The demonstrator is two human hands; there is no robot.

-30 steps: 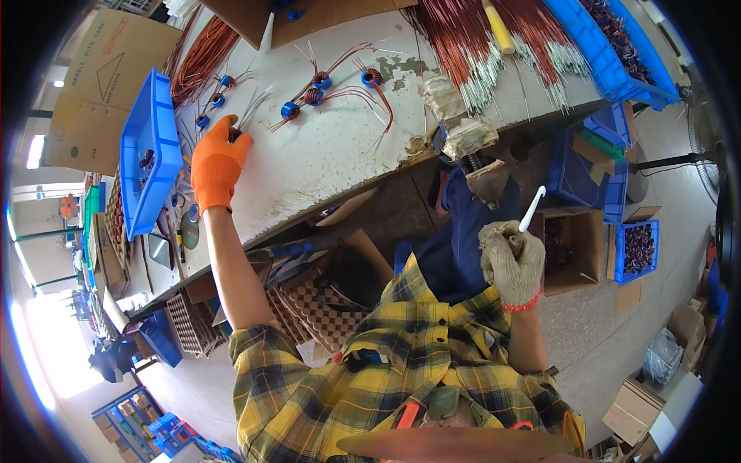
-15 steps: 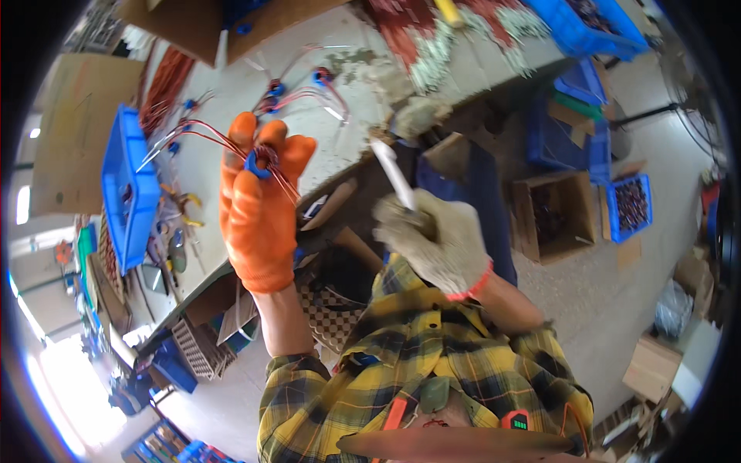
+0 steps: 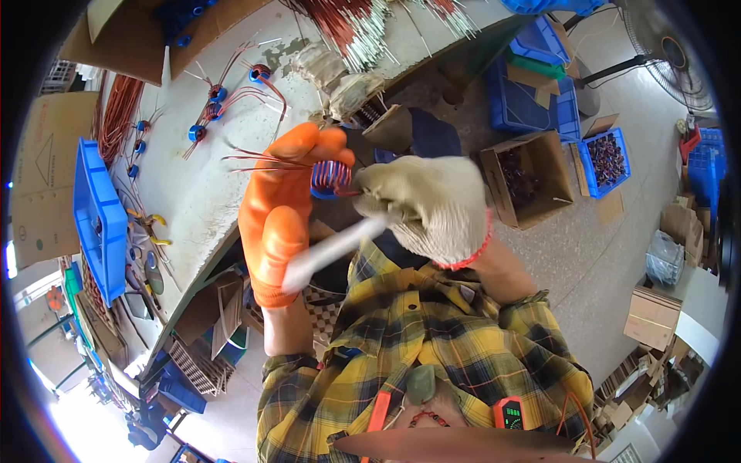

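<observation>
My left hand (image 3: 272, 212), in an orange rubber-coated glove, holds a toroidal coil (image 3: 330, 177) between thumb side and bent fingers. The coil is a blue ring wound with reddish wire, and long wire ends stick out to the left. Close against its right side is my right hand (image 3: 436, 212), in an off-white knitted glove. That hand grips a white flat stick (image 3: 336, 253), which points down-left across the orange glove's cuff. Its fingertips are at a short wire end of the coil; whether they pinch it is hard to see. Several similar coils (image 3: 197, 133) lie on the bench beyond.
On the bench (image 3: 204, 181) are red wire bundles (image 3: 120, 116), a blue tray (image 3: 100, 224) and yellow-handled pliers (image 3: 160, 221). A cardboard box (image 3: 567, 197) and a blue crate of coils (image 3: 606, 162) stand on the floor at right. A fan (image 3: 671, 54) is behind them.
My right hand has come left and up to the coil, and the white stick has swung from pointing up to pointing down-left. The left hand has turned the coil and shifted right.
</observation>
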